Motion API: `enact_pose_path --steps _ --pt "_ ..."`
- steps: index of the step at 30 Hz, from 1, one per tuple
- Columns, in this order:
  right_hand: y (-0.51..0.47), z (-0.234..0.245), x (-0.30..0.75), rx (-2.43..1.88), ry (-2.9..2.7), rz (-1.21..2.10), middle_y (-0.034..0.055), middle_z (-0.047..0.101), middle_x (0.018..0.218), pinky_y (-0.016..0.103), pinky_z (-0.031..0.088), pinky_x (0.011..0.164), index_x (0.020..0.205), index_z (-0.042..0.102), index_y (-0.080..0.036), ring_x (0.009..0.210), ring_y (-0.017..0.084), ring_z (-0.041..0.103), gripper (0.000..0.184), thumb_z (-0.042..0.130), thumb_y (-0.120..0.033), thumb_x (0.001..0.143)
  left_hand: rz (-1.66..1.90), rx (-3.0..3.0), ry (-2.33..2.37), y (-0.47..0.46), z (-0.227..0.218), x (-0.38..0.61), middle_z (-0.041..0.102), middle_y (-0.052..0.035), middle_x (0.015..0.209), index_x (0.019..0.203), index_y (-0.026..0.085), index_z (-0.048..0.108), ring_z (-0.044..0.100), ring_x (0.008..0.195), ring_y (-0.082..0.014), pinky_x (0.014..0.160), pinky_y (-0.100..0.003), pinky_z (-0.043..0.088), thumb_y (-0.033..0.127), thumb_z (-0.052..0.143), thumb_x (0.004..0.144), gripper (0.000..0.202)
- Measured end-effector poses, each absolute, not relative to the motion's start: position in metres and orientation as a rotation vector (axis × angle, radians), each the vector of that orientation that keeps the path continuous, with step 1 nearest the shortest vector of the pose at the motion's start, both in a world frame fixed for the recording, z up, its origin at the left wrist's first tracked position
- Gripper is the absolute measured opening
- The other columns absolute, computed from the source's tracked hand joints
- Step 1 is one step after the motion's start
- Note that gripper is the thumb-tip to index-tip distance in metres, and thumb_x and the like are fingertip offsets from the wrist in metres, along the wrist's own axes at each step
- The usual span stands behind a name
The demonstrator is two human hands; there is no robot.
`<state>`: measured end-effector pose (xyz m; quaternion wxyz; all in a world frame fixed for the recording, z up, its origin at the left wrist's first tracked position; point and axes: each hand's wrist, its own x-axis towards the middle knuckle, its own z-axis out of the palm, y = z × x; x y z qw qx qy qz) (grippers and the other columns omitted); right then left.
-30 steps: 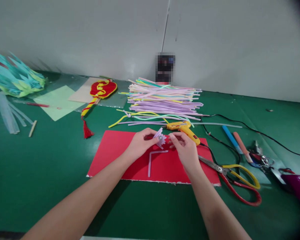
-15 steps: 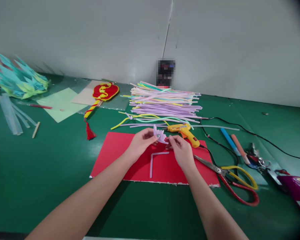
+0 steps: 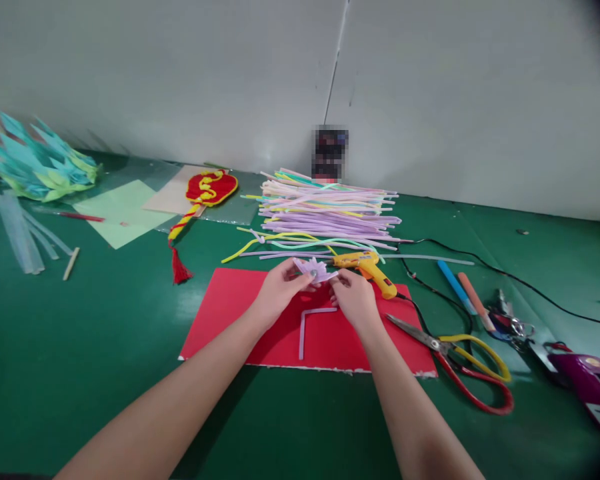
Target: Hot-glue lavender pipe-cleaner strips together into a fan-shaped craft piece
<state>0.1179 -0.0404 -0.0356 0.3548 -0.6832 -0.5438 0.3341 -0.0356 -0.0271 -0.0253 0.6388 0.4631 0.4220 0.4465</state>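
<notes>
Both hands meet over the far edge of a red sheet [image 3: 230,313] on the green table. My left hand [image 3: 276,293] pinches a small lilac flower-like piece [image 3: 314,269] made of bent pipe cleaner, with a grey bead at its middle. My right hand [image 3: 353,298] pinches the same piece from the right side, fingers closed on its petals. A lilac pipe cleaner bent into an L [image 3: 310,323] lies on the red sheet just below the hands. A yellow glue gun [image 3: 369,268] lies right behind my right hand.
A stack of pastel pipe cleaners [image 3: 327,207] lies behind the hands. Scissors with red and yellow handles [image 3: 460,360], two marker pens [image 3: 460,287], keys and a purple tool [image 3: 585,377] lie right. A red-yellow tasselled ornament [image 3: 200,197], paper sheets, glue sticks [image 3: 23,230] and teal paper leaves [image 3: 35,163] lie left.
The lilac piece has been turned in my fingers, from standing edge-on to lying flatter with its petals spread. Both hands stayed in place; the view shifted slightly.
</notes>
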Motion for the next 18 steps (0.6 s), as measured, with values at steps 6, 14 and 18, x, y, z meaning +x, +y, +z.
enact_pose_path --steps 6,14,18 --pt "-0.047 -0.034 0.115 -1.688 -1.315 0.86 -0.0012 0.055 0.05 0.022 0.04 0.039 0.067 0.058 -0.022 0.041 0.012 0.051 0.021 0.049 -0.039 0.076 1.001 1.049 1.005 -0.029 -0.022 -0.033 0.063 -0.0017 0.081 0.081 0.016 0.054 0.06 0.069 -0.0144 0.066 -0.03 0.051 0.03 0.066 0.067 0.023" --pt "-0.052 -0.023 0.116 -1.405 -1.175 0.966 0.004 0.062 0.08 0.026 0.048 0.049 0.09 0.061 -0.021 0.061 0.015 0.058 0.033 0.046 -0.049 0.08 0.982 1.1 1.025 -0.029 -0.023 -0.033 0.063 -0.0018 0.082 0.081 0.016 0.054 0.061 0.074 -0.0156 0.068 -0.03 0.05 0.027 0.064 0.069 0.019" --pt "-0.052 -0.02 0.114 -1.264 -1.278 0.996 0.0044 0.062 0.09 0.029 0.05 0.068 0.091 0.058 -0.021 0.082 0.018 0.059 0.023 0.058 -0.038 0.076 0.969 1.168 0.999 -0.028 -0.026 -0.034 0.062 -0.0011 0.08 0.081 0.016 0.055 0.06 0.073 -0.0141 0.071 -0.029 0.049 0.025 0.063 0.069 0.017"
